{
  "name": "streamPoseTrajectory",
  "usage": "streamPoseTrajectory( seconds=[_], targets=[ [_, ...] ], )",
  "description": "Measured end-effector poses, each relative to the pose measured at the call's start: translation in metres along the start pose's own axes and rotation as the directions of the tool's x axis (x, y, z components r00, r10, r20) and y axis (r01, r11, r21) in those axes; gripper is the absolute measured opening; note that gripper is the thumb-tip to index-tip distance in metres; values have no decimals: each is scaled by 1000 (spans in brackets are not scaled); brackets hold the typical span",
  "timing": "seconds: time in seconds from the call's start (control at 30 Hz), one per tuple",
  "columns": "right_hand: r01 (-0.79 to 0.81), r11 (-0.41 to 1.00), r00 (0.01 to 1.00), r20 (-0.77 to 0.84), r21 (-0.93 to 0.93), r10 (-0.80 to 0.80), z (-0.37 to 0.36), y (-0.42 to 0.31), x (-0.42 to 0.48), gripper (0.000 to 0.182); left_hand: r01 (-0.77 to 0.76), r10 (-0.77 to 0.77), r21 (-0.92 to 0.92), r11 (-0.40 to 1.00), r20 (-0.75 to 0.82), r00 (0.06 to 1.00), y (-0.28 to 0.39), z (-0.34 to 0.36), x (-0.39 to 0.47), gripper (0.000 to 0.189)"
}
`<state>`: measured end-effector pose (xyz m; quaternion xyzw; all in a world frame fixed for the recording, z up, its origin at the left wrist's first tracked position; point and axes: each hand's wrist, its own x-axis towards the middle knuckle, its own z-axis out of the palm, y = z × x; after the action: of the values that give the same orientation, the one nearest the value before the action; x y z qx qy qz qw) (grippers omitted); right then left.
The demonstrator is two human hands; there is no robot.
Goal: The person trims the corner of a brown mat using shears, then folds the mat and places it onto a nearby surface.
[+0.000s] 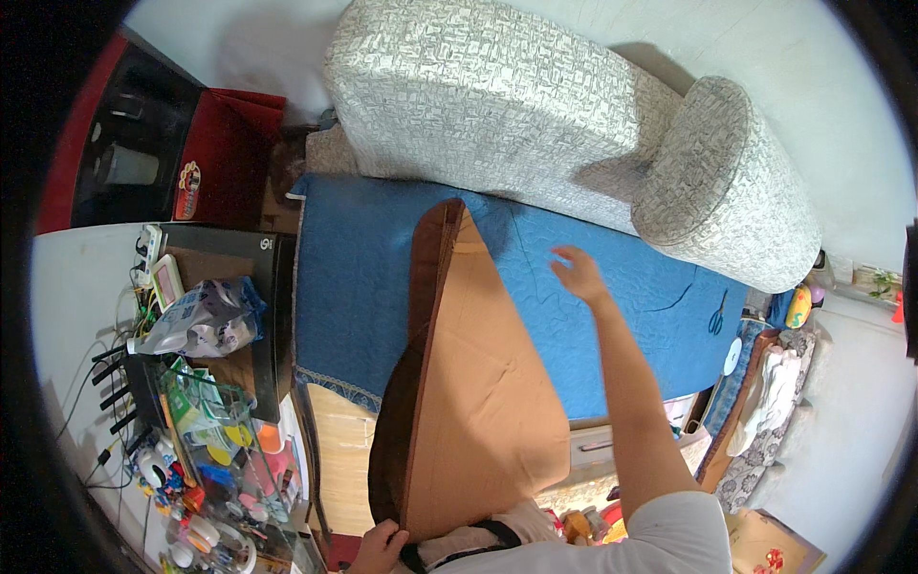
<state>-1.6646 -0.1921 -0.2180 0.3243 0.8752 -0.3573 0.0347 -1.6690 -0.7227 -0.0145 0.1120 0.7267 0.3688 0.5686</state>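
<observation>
My left hand (378, 547) grips the lower edge of a large folded sheet (488, 373), tan on one face and dark brown on the other, at the bottom of the head view. The sheet stands half upright and leans across a blue quilted cover (358, 265), its narrow upper end resting near the sofa back. My right hand (577, 273) is held over the blue cover to the right of the sheet, fingers slightly bent and touching nothing. Scissors (717, 313) lie on the cover at the far right, and a thin dark cord or strip (670, 300) lies left of them.
A grey patterned sofa back (488, 93) and round bolster (724, 172) border the cover. At left stand a black cabinet (276, 323) with a plastic bag (208, 319), a cluttered glass shelf (237, 402) and cables. A white disc (731, 356) is at the cover's right edge.
</observation>
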Motion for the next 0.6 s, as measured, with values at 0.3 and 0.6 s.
streamPoseTrajectory(
  seconds=[0.3, 0.6],
  targets=[
    [-220, -372, 682, 414, 902, 603, 133, -42, 127, 20, 76, -76, -2, 997, -16, 997, 14, 0, 2, 23],
    [60, -347, 968, 31, 936, 249, 19, -68, 37, 19, 102, -104, -25, 994, -85, 991, -3, 15, -2, 25]
  ],
)
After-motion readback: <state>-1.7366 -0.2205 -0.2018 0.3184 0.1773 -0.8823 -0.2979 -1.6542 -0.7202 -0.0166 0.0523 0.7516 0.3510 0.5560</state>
